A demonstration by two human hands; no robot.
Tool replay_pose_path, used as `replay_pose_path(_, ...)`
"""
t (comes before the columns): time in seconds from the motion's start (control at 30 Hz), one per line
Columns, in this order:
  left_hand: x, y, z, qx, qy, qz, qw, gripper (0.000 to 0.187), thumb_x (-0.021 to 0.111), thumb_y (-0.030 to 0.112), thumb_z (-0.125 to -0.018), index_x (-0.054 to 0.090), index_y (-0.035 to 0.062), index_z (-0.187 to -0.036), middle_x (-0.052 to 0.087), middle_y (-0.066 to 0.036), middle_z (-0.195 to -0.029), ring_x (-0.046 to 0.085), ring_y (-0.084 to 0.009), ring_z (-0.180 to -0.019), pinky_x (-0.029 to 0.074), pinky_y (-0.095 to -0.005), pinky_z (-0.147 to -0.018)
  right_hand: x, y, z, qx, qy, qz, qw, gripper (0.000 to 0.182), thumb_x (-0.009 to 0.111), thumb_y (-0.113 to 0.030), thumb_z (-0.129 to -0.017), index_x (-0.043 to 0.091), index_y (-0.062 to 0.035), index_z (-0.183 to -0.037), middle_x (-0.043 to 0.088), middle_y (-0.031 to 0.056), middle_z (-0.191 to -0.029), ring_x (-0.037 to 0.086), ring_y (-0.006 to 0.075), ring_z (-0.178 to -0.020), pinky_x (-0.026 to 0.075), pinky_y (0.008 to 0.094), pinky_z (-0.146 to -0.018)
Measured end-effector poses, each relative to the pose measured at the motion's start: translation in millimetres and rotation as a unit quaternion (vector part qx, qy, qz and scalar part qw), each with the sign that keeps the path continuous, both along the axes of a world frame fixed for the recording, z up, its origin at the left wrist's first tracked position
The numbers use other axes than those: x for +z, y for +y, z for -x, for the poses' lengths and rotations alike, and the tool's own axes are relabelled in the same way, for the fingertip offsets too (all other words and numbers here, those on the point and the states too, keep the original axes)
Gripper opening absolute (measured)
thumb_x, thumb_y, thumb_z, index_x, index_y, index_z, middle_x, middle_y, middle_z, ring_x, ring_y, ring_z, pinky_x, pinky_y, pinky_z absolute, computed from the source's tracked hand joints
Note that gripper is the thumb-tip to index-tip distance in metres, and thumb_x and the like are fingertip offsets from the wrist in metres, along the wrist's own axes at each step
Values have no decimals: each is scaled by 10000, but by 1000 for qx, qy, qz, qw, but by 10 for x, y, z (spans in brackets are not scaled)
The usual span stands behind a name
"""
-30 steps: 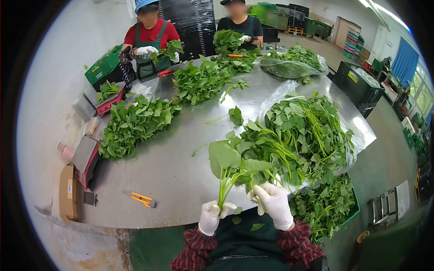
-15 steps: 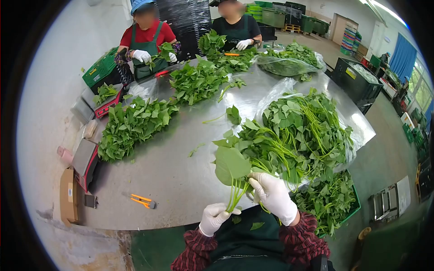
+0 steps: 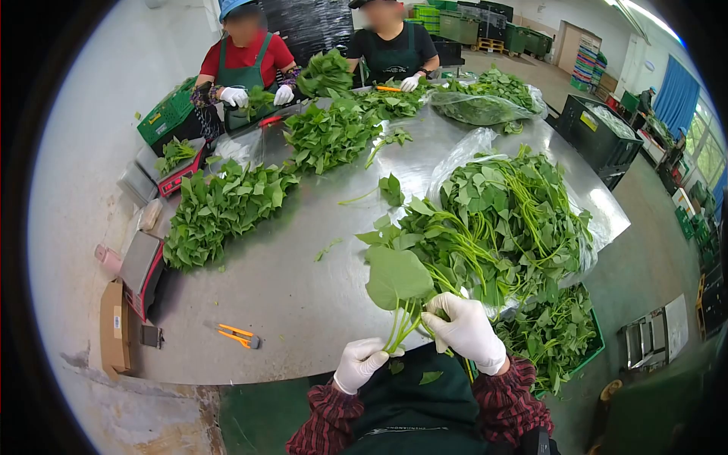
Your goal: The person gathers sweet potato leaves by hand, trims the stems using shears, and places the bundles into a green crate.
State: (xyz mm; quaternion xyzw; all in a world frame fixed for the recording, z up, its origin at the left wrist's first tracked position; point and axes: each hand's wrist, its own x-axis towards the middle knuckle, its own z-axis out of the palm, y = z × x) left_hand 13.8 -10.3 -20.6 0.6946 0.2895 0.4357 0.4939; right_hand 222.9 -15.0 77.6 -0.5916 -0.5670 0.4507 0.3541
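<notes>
In white gloves, both my hands are over the near edge of the steel table. My left hand (image 3: 362, 364) is closed round the lower stems of a small bunch of leafy greens (image 3: 398, 279), whose broad leaves point up and away from me. Beside it, my right hand (image 3: 466, 330) pinches a leafy green stem between thumb and fingers; the palm hides part of it, and stem ends show below. Just beyond my right hand lies a large heap of leafy greens (image 3: 508, 220) on clear plastic.
An orange cutter (image 3: 239, 335) lies on the steel table (image 3: 288, 303) at left. Leaf piles (image 3: 227, 208) line the far left side near scales (image 3: 142, 277). A green crate of greens (image 3: 595, 341) stands low right. Two co-workers (image 3: 246, 64) (image 3: 393, 53) handle greens across the table.
My right hand has shifted slightly right, and the bunch's big leaf has tilted right; my left hand stays put. Across the table, the co-worker in black has moved a bunch leftward.
</notes>
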Motion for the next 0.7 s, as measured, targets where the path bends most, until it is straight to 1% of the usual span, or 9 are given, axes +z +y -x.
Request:
replay_pose_path(0.1,-29,-17,-3,3,-5,43,999,378,546,329,-900,681,-24,-876,609,-63,-690,532,-135,-588,422,-257,-568,-256,34,-33,0,-107,-125,986,76,621,-72,-801,571,-27,-835,591,76,-612,569,143,-456,452,263,-466)
replay_pose_path(0.17,-19,-31,7,0,7,77,997,316,556,278,-900,680,-13,-886,589,-55,-667,525,-147,-584,410,-275,-562,-441,89,-206,-140,-326,-420,835,85,622,-50,-774,575,-41,-843,598,93,-673,574,196,-507,462,294,-482)
replay_pose_path(0.3,-77,13,113,144,-148,187,960,344,521,343,-917,650,27,-879,489,-7,-600,413,-82,-525,301,-229,-480,-584,-16,-1065,-341,-486,-310,743,104,615,-48,-785,603,-80,-883,569,82,-661,547,226,-510,448,326,-473)
replay_pose_path(0.37,-78,105,214,189,-255,168,933,359,507,382,-919,618,42,-894,430,14,-570,357,-61,-494,256,-226,-444,-855,-194,-1493,-353,-336,-43,872,154,619,-59,-763,621,-98,-912,537,79,-628,552,226,-510,441,321,-456)
replay_pose_path(0.4,-25,177,264,167,-350,200,900,328,490,373,-928,591,62,-903,373,17,-559,328,-69,-486,252,-229,-442,-803,-279,-1415,-197,-598,-172,758,193,626,-88,-731,630,-97,-924,534,76,-618,563,238,-516,451,330,-460)
replay_pose_path(0.43,8,230,303,145,-441,229,855,296,473,364,-937,564,83,-913,316,20,-548,299,-78,-478,248,-232,-440,-857,-370,-1334,-134,-613,-135,767,242,627,-91,-697,636,-106,-939,554,71,-656,580,241,-550,474,337,-489)
replay_pose_path(0.53,-66,231,304,80,-493,283,819,262,447,324,-954,558,91,-905,278,15,-557,255,-90,-476,242,-234,-433,-1398,-527,-937,26,-449,-251,857,193,670,-229,-710,639,-89,-838,621,100,-770,617,277,-644,495,367,-553)
replay_pose_path(0.57,-102,218,275,46,-514,311,798,262,445,319,-955,559,88,-906,291,16,-559,261,-86,-478,245,-231,-432,-1432,-581,-642,-41,-359,-95,928,314,691,-351,-719,607,-59,-793,620,132,-700,612,315,-622,492,391,-562)
replay_pose_path(0.7,-182,130,169,76,-467,325,819,286,450,316,-954,584,64,-959,315,19,-561,288,-84,-480,256,-225,-432,-1721,-557,-180,13,-368,-117,922,358,638,-372,-800,523,-46,-710,587,172,-625,581,350,-560,461,435,-506)
